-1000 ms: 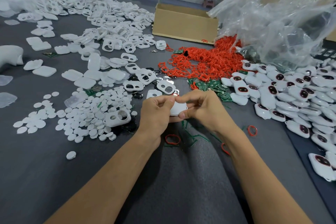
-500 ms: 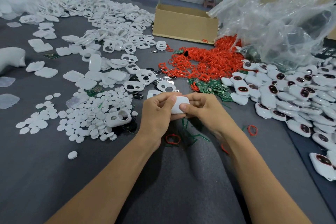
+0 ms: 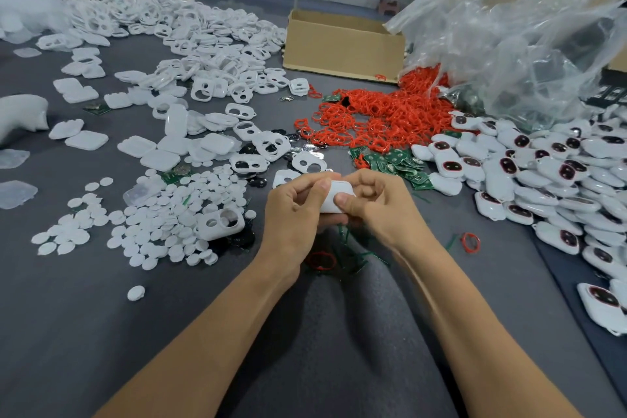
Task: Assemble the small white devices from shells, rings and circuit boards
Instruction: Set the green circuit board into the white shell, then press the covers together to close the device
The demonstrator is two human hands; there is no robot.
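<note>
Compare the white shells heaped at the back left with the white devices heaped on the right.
The shells have empty cut-out holes; the devices have theirs filled dark with a red rim. The shells look like thin open frames; the devices look closed and thicker. Both are white, rounded and lie in loose heaps on the grey table.

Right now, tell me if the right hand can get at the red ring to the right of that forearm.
Probably yes: the red ring lies bare on the cloth, nothing over it, though the right hand grips the white device.
</note>
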